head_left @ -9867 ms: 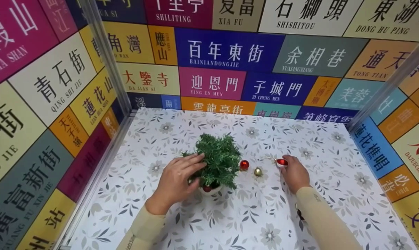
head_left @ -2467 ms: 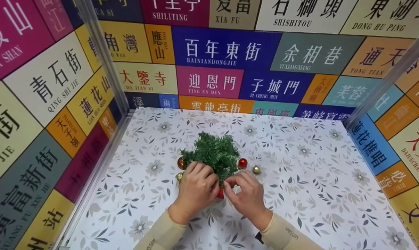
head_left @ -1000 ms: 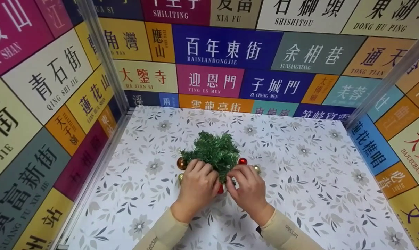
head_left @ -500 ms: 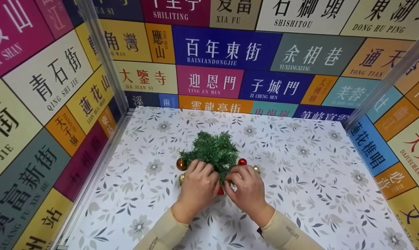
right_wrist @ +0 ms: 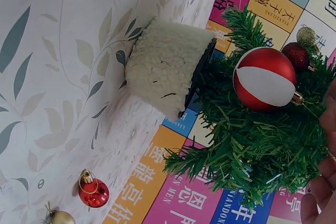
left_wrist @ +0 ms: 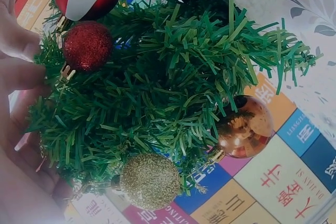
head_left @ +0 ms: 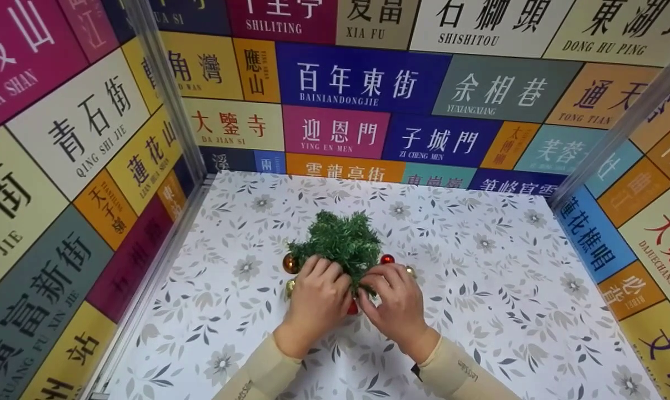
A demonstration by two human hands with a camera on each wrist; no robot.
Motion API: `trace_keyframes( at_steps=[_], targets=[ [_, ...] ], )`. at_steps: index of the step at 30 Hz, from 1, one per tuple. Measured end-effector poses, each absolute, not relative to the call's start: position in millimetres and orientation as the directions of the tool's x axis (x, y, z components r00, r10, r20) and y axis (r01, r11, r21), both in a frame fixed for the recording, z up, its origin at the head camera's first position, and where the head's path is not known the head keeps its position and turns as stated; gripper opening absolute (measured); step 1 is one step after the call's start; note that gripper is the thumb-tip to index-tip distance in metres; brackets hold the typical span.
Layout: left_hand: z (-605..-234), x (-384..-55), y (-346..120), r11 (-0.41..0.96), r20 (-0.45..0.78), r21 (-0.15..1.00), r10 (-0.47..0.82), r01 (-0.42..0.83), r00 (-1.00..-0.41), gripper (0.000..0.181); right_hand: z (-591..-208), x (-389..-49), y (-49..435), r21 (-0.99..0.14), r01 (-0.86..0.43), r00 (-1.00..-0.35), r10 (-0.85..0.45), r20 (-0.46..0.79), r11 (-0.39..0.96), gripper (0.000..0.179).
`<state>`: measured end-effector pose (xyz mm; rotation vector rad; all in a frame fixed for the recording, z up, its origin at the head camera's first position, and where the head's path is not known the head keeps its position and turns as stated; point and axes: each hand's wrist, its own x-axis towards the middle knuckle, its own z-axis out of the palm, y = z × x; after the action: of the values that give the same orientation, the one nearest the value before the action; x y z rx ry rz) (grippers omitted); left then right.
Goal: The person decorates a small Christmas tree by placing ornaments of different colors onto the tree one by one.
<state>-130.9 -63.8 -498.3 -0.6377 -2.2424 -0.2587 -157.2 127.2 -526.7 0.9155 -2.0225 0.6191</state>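
Note:
A small artificial Christmas tree (head_left: 343,236) stands upright in a fleecy white pot (right_wrist: 167,64). My left hand (head_left: 319,294) has its fingers curled around a front branch. Beside it, my right hand (head_left: 397,303) brings thumb and index finger together at the branch tips. Between the hands hangs a red-and-white striped bauble (right_wrist: 265,78), its gold cap toward the right fingers. A dark red glitter bauble (left_wrist: 87,45), a gold glitter bauble (left_wrist: 149,181) and a copper bauble (left_wrist: 244,129) are also on the tree. My fingers hide the exact pinch points.
A shiny red bauble (head_left: 388,259) and a small gold bauble (head_left: 410,270) lie loose right of the tree, close to my right hand. The table (head_left: 513,311) has a floral cover. Panels with street names (head_left: 363,78) enclose its back and sides.
Earlier my right hand held a red bauble out at the right; it has since come to the tree front beside my left hand. Over the last second, only small finger movements show.

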Motion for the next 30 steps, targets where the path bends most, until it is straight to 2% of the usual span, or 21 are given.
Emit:
trace_keyframes(
  at_steps=[9, 13, 17, 22, 27, 30],
  targets=[
    [-499, -131, -69, 0.816, 0.811, 0.024, 0.321, 0.577, -0.488, 0.009, -525, -160, 134, -0.079, -0.812, -0.345, -0.366, 0.864, 0.579, 0.022],
    [-499, -130, -76, 0.811, 0.846, 0.054, 0.273, 0.583, -0.459, 0.023, -527, -162, 141, -0.098, -0.814, -0.354, -0.354, 0.866, 0.573, 0.021],
    [-501, -130, -84, 0.81, 0.864, 0.118, 0.201, 0.574, -0.461, 0.041, -530, -165, 149, -0.129, -0.802, -0.384, -0.338, 0.859, 0.583, 0.021],
    [-507, -132, -94, 0.817, 0.842, 0.182, 0.157, 0.546, -0.516, 0.058, -537, -169, 163, -0.165, -0.773, -0.436, -0.324, 0.84, 0.613, 0.022],
    [-512, -132, -99, 0.809, 0.807, 0.211, 0.172, 0.548, -0.565, 0.066, -551, -177, 186, -0.211, -0.706, -0.535, -0.313, 0.785, 0.676, 0.02],
    [-514, -132, -100, 0.804, 0.8, 0.217, 0.178, 0.554, -0.573, 0.066, -561, -185, 200, -0.234, -0.662, -0.596, -0.309, 0.741, 0.712, 0.021]
  ],
)
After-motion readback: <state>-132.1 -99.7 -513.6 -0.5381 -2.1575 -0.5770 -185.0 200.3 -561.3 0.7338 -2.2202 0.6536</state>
